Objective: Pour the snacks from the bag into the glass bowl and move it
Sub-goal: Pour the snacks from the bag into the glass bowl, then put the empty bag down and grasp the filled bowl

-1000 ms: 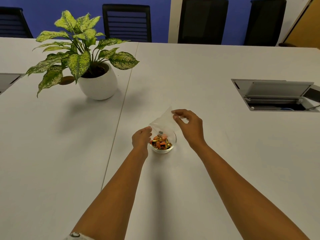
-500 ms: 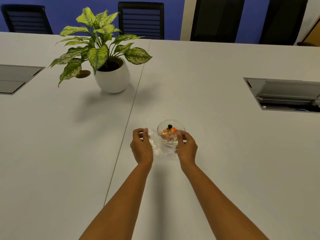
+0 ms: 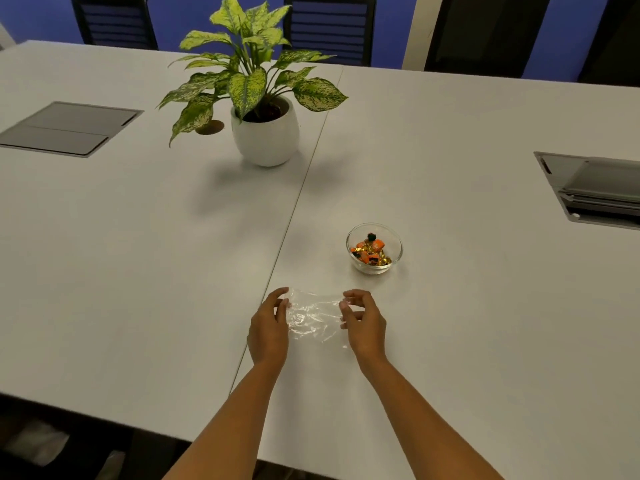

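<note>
The small glass bowl (image 3: 374, 233) stands on the white table (image 3: 485, 323), holding orange, gold and black wrapped snacks (image 3: 370, 250). The clear plastic bag (image 3: 313, 315) looks empty and lies crumpled and flat on the table, nearer to me and left of the bowl. My left hand (image 3: 268, 327) pinches the bag's left edge. My right hand (image 3: 363, 322) has its fingertips curled on the bag's right edge. Both hands rest low at the table, a hand's width short of the bowl.
A potted plant in a white pot (image 3: 265, 133) stands at the back, left of the table seam. Grey cable hatches sit at the far left (image 3: 69, 128) and far right (image 3: 595, 188), the right one open. Black chairs (image 3: 329, 26) line the far side.
The bag was tipped over the bowl, then drawn back toward me and lowered flat onto the table. Both hands came with it, leaving the bowl uncovered with the snacks inside.
</note>
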Motion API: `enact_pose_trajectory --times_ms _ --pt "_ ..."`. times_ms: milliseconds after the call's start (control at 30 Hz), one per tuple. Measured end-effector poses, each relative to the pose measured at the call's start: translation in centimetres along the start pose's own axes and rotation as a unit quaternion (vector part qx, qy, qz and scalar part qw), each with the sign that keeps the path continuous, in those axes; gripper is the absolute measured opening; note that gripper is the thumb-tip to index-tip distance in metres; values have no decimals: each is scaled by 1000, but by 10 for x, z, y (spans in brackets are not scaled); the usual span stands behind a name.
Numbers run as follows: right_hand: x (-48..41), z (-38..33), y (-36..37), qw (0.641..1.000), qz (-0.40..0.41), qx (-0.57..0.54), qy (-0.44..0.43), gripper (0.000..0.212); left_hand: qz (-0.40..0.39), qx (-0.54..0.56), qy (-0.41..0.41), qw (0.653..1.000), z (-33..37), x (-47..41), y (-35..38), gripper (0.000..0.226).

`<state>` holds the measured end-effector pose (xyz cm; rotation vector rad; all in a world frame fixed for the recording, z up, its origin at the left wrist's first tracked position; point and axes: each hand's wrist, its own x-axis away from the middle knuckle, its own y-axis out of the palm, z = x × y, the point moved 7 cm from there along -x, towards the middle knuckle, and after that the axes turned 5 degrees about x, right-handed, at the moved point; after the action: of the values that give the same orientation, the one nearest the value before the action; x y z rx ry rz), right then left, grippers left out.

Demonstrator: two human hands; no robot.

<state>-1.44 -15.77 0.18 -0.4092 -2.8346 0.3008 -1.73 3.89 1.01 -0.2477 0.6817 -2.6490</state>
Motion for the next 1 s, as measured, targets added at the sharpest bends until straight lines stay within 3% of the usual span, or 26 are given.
enact_pose_trajectory --times_ms 233,367,667,1000 --pt "28 24 22 998 -56 11 4 22 -16 -25 -5 1000 -33 14 -20 31" --pt "38 27 32 992 -92 78 -23 31 -20 -47 -8 999 -44 16 -27 36" --pt "42 23 46 977 -88 179 -76 38 -4 -81 -8 997 -51 16 -30 38" --pt "41 21 43 985 -64 147 -66 33 21 -110 -8 994 -48 12 -31 34"
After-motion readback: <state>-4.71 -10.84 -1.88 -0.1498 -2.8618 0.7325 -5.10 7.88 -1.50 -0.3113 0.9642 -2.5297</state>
